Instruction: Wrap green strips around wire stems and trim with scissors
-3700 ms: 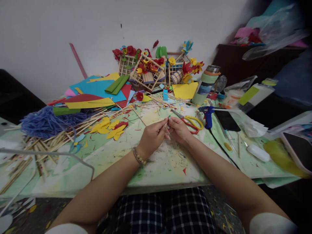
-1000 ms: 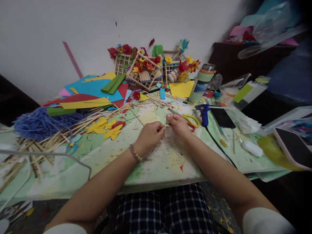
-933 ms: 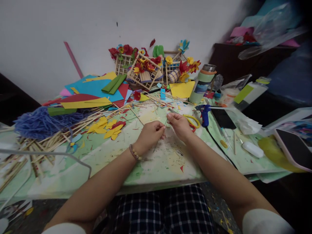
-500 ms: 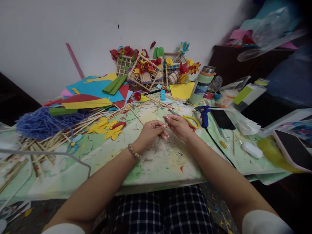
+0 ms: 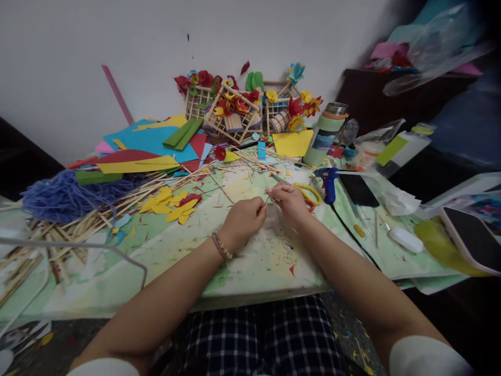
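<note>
My left hand, with a beaded bracelet at the wrist, is curled into a fist over the middle of the table. Close by on the right, my right hand has its thumb and fingertips pinched together. A short bit of a thin dark green strand shows between the two hands; the fingers hide the rest of it, and its exact kind cannot be made out. Just behind my right hand lie scissors with yellow and red handles. A blue glue gun stands to their right.
Yellow paper petals, thin wooden sticks and blue yarn lie left. Coloured sheets and stick frames with paper flowers are at the back. A bottle, phone and white case stand or lie right.
My left hand has rolled over into a tighter fist, and the strand's end that hung below it is now out of sight. My right hand has closed its fingers more.
</note>
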Motion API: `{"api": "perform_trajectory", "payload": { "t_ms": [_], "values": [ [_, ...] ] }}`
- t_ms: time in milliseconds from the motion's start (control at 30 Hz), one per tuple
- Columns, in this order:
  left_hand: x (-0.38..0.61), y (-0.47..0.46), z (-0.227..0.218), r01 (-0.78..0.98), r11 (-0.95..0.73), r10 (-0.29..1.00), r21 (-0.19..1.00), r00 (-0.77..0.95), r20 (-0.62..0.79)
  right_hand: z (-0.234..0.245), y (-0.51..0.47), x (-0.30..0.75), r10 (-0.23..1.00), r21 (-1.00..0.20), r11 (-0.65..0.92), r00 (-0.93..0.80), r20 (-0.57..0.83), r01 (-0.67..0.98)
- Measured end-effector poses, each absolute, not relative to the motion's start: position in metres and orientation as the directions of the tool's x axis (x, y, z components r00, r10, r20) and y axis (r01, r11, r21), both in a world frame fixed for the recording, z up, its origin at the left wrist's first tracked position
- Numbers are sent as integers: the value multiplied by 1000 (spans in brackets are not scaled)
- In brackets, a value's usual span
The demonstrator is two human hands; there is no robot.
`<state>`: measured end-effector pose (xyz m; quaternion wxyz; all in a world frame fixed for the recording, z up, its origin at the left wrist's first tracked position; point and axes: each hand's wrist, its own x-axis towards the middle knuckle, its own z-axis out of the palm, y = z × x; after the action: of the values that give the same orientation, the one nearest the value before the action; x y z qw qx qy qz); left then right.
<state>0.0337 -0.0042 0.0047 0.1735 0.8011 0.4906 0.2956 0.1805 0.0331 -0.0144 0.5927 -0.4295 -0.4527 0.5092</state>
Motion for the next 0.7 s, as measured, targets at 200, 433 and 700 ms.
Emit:
{"api": "perform_trajectory", "payload": {
  "t_ms": [200, 433, 700],
  "values": [
    [31, -2, 4, 527, -356, 934, 772, 240, 266, -13, 35, 182, 998, -974, 25, -46, 37, -227],
    [31, 0, 0, 342, -285, 953, 896, 202, 226, -13, 36, 185, 989, -966, -4, -141, 33, -257],
    [36, -9, 0, 747, -473, 872, 467, 318, 373, -16, 34, 180, 990, -978, 142, 8, 143, -151]
  ]
}}
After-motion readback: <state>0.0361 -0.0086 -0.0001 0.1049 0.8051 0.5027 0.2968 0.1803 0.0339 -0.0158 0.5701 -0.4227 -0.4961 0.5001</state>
